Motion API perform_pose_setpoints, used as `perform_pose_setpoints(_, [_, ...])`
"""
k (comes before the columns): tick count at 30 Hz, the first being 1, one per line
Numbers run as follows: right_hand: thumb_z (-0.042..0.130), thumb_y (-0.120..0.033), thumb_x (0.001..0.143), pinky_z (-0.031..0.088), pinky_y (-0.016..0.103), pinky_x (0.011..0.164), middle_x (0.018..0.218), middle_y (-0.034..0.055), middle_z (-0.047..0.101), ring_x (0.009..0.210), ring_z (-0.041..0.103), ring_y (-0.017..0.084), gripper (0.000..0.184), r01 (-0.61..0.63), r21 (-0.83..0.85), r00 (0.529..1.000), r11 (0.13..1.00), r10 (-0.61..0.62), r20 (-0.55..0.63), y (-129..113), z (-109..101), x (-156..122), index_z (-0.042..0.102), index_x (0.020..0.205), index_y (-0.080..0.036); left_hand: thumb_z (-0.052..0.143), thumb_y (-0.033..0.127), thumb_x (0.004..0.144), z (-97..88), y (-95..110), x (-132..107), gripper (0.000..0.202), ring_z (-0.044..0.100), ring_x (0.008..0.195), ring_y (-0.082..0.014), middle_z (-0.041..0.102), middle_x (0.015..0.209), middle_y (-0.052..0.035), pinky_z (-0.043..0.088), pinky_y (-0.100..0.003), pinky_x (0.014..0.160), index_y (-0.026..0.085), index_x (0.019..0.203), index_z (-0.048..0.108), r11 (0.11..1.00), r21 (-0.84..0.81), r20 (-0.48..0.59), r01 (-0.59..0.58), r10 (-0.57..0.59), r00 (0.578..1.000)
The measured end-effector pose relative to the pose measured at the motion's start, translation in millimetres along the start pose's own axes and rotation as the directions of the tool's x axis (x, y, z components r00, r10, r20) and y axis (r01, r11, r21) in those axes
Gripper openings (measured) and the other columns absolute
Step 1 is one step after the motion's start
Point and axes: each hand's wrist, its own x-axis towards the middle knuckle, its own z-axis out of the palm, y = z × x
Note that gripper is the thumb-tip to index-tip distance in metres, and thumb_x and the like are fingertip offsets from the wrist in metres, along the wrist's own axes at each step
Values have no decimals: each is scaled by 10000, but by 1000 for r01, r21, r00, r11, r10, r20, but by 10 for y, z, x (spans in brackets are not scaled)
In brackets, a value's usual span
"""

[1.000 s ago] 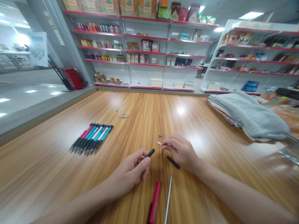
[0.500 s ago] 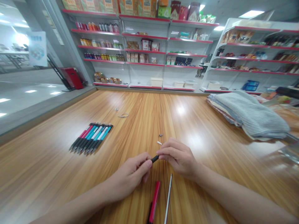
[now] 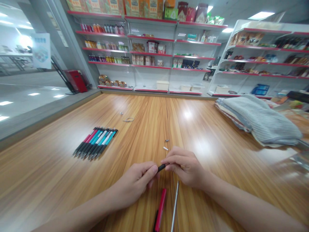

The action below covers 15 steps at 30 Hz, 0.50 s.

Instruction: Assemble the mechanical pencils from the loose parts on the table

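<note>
Both hands meet over the near middle of the wooden table [image 3: 60, 180]. My left hand [image 3: 137, 180] pinches one end of a short black pen part [image 3: 161, 167] between thumb and fingers. My right hand [image 3: 185, 166] pinches the other end with closed fingertips. Just below the hands lie a red pen barrel [image 3: 160, 209] and a thin white refill [image 3: 174, 206]. A small white piece [image 3: 165, 148] and a tiny metal piece [image 3: 166, 140] lie just beyond my right hand.
A row of several pink, teal and black pens [image 3: 96, 142] lies to the left. A small ring [image 3: 128, 120] sits farther back. Folded striped cloth [image 3: 260, 119] is stacked at the right. Store shelves [image 3: 149, 51] stand behind the table.
My right hand put down the small white piece and came to the black part held by my left hand. The black piece that lay by my right hand is out of sight.
</note>
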Motion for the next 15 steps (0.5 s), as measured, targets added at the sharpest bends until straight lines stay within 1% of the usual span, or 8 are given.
perform_pose_setpoints(2, [533, -80, 868, 477, 276, 694, 859, 90, 623, 795, 557, 145, 224, 9, 14, 1000, 1000, -9, 21, -3, -1, -11, 646, 1057, -123, 302, 478, 965, 2, -12, 1, 435, 396, 551, -75, 467, 628, 28, 292, -202, 516, 151, 778, 520, 1000, -10, 4, 11, -11, 1000])
perform_pose_setpoints(4, [498, -55, 869, 471, 277, 697, 874, 91, 614, 804, 546, 145, 260, 20, 1, 999, 1000, -20, 26, 13, -1, -24, 632, 1079, -129, 341, 477, 955, 6, -6, 4, 393, 407, 566, -79, 463, 644, 32, 307, -202, 529, 153, 826, 524, 999, -34, 6, 2, -2, 1000])
perform_pose_setpoints(7, [506, -66, 868, 443, 281, 683, 856, 81, 606, 782, 522, 146, 243, 67, -79, 996, 995, -63, 59, 67, -8, -45, 619, 1072, -136, 430, 463, 928, 11, 22, 4, 313, 407, 607, -84, 440, 694, 39, 322, -202, 550, 162, 880, 504, 998, -47, -18, -43, 42, 999])
perform_pose_setpoints(9, [513, -87, 870, 419, 281, 664, 830, 74, 596, 755, 504, 146, 190, 105, -149, 990, 983, -89, 107, 103, -19, -53, 613, 1025, -133, 426, 456, 931, 8, 36, 2, 310, 388, 600, -83, 429, 691, 43, 307, -207, 545, 165, 853, 496, 999, -2, -27, -50, 50, 998])
perform_pose_setpoints(12, [492, -112, 883, 383, 275, 634, 777, 63, 570, 716, 476, 143, 101, 129, -230, 981, 965, -90, 174, 123, -40, -53, 590, 888, -132, 368, 451, 953, -3, 44, -3, 372, 375, 578, -84, 413, 634, 45, 292, -220, 552, 160, 750, 476, 994, 101, -10, -44, 45, 999])
perform_pose_setpoints(15, [463, -140, 896, 352, 272, 616, 733, 49, 537, 687, 443, 141, 124, 129, -273, 974, 954, -70, 216, 112, -50, -50, 544, 801, -146, 342, 450, 960, -10, 52, -8, 409, 370, 579, -85, 395, 616, 44, 289, -224, 560, 155, 703, 464, 987, 149, 8, -55, 55, 998])
